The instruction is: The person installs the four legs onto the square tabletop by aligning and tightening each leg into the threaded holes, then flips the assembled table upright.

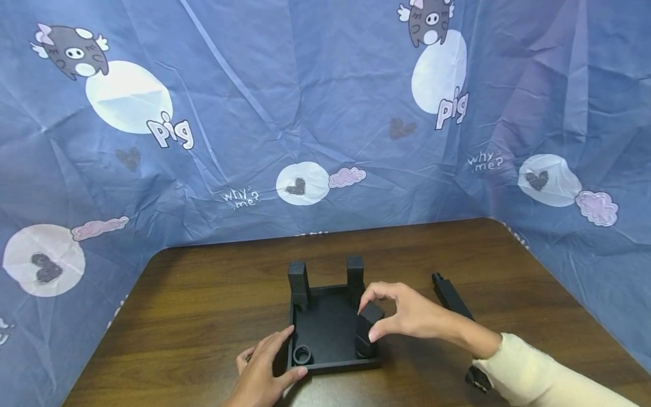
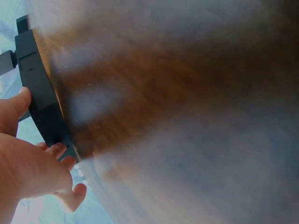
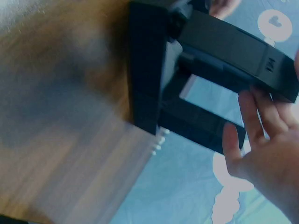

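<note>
At bottom centre, the left hand (image 1: 264, 364), fingers spread, touches the black tray (image 1: 325, 328) beside a ring (image 1: 302, 355). Lower right, a sleeve (image 1: 531, 367) partly covers a dark piece (image 1: 478, 380). The right hand (image 1: 407, 312) pinches a post (image 1: 363, 337) at the tray's right; its forearm overlaps a bar (image 1: 451, 297) on the table (image 1: 213, 294). Two far posts (image 1: 299, 282) stand before blue cloth (image 1: 325, 113).

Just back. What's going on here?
A person's right hand grips a black post at the near right corner of the tray; whether it is fully seated is unclear. The left hand touches the tray's left side. Two posts stand at the far corners, the ring at the near left holds none, and another black piece lies on the table to the right.
</note>
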`<state>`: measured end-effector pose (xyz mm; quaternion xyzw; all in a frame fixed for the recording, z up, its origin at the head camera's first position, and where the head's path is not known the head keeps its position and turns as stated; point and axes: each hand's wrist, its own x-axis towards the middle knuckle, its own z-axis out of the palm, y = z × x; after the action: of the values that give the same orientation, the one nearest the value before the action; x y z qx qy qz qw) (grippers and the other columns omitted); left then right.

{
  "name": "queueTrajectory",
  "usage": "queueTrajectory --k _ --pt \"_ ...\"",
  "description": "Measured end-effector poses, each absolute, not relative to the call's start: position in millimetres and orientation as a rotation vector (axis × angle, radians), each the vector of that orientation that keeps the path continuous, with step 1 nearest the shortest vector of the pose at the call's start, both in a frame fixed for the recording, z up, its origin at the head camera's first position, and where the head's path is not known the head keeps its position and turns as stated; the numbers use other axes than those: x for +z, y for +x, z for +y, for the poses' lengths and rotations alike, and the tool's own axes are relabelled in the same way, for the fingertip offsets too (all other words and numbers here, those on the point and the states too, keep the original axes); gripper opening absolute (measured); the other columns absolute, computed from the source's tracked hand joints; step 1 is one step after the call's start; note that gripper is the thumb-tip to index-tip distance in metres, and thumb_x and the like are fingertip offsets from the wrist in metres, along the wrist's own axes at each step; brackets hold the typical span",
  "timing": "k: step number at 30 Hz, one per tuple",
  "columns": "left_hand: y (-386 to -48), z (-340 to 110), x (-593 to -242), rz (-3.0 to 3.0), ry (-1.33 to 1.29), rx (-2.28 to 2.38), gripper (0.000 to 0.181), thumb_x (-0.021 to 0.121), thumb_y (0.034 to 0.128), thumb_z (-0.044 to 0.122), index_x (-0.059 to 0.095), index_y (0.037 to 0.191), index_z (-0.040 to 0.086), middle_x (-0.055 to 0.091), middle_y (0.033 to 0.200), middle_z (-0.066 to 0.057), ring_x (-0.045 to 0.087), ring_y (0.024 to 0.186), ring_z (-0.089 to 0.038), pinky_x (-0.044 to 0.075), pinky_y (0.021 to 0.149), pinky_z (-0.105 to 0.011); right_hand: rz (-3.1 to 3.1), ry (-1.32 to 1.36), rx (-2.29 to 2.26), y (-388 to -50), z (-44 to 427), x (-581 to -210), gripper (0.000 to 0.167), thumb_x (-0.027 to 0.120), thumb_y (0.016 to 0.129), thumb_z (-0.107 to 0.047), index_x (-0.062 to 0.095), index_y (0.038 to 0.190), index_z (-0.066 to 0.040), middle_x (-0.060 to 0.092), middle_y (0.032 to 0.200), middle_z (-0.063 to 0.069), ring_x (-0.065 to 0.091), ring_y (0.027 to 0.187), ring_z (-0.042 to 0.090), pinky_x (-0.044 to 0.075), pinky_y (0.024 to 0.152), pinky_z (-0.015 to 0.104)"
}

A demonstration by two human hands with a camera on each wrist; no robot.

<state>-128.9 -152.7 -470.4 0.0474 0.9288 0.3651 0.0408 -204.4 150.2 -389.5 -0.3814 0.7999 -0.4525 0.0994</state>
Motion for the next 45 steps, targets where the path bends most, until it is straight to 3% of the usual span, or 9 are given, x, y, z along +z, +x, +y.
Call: queueTrajectory --k 3,6,13,16,22,31,35,39,45 --pt "-129 -153 -470 2.842 0.144 1.117 0.078 0.079 0.0741 0.047 0.049 0.14 0.017 0.054 0.137 -0.01 0.042 0.129 -0.036 0.014 0.093 -0.063 2.473 -1.126 -1.376 -203 144 -396 0.037 0.086 0.07 -0.027 0.057 0.092 -0.017 0.065 0.1 -0.005 0.059 0.1 0.014 0.045 0.089 0.039" --pt "-130 -153 -470 2.841 0.141 1.117 0.078 0.079 0.0741 0.047 0.049 0.14 0.018 0.054 0.137 -0.01 0.042 0.129 -0.036 0.014 0.093 -0.063 2.526 -1.107 -1.37 -201 141 -400 0.037 0.084 0.072 -0.028 0.054 0.092 -0.018 0.062 0.1 -0.006 0.056 0.1 0.015 0.039 0.097 0.049" --pt "-129 -152 -472 2.861 0.131 1.104 0.077 0.079 0.0732 0.046 0.05 0.139 0.017 0.055 0.135 -0.01 0.043 0.128 -0.036 0.015 0.093 -0.062 2.342 -1.156 -1.241 -201 151 -396 0.054 0.073 0.085 -0.028 0.052 0.135 -0.022 0.057 0.13 -0.002 0.047 0.122 0.022 0.034 0.098 0.056" --pt "-129 -152 -472 2.862 0.12 1.098 0.078 0.08 0.0728 0.046 0.051 0.139 0.017 0.056 0.135 -0.01 0.043 0.128 -0.036 0.015 0.093 -0.062 2.206 -1.203 -1.216 -205 156 -390 0.054 0.067 0.091 -0.022 0.049 0.142 -0.023 0.054 0.138 -0.002 0.044 0.129 0.025 0.034 0.1 0.059" --pt "-129 -153 -472 2.868 0.129 1.109 0.078 0.08 0.0728 0.046 0.05 0.139 0.017 0.056 0.135 -0.01 0.043 0.128 -0.036 0.015 0.093 -0.062 2.166 -1.176 -1.228 -207 157 -385 0.043 0.066 0.09 -0.021 0.059 0.133 -0.021 0.058 0.131 -0.008 0.047 0.126 0.018 0.036 0.102 0.05" --pt "-127 -152 -473 2.895 0.144 1.106 0.076 0.08 0.0734 0.045 0.051 0.138 0.017 0.056 0.135 -0.01 0.044 0.128 -0.034 0.016 0.093 -0.062 2.152 -1.271 -1.233 -204 145 -393 0.047 0.066 0.09 -0.021 0.055 0.135 -0.018 0.06 0.129 -0.006 0.048 0.124 0.016 0.036 0.102 0.045" --pt "-127 -152 -472 2.883 0.157 1.126 0.076 0.079 0.0739 0.045 0.051 0.139 0.017 0.056 0.135 -0.009 0.044 0.128 -0.034 0.015 0.093 -0.061 2.297 -1.179 -1.291 -203 140 -397 0.04 0.077 0.08 -0.024 0.059 0.116 -0.018 0.062 0.112 -0.004 0.053 0.11 0.016 0.04 0.097 0.043" --pt "-127 -153 -472 2.872 0.166 1.135 0.077 0.079 0.0741 0.046 0.05 0.139 0.016 0.055 0.136 -0.009 0.043 0.129 -0.034 0.015 0.093 -0.061 2.446 -1.09 -1.297 -202 138 -401 0.045 0.083 0.073 -0.029 0.05 0.101 -0.016 0.054 0.101 -0.005 0.053 0.102 0.015 0.042 0.093 0.041" --pt "-127 -152 -472 2.887 0.168 1.137 0.076 0.079 0.0743 0.044 0.05 0.139 0.017 0.056 0.135 -0.009 0.044 0.128 -0.034 0.015 0.093 -0.061 2.29 -1.234 -1.295 -207 147 -395 0.06 0.077 0.08 -0.025 0.05 0.133 -0.016 0.06 0.125 -0.002 0.051 0.119 0.018 0.037 0.1 0.051"
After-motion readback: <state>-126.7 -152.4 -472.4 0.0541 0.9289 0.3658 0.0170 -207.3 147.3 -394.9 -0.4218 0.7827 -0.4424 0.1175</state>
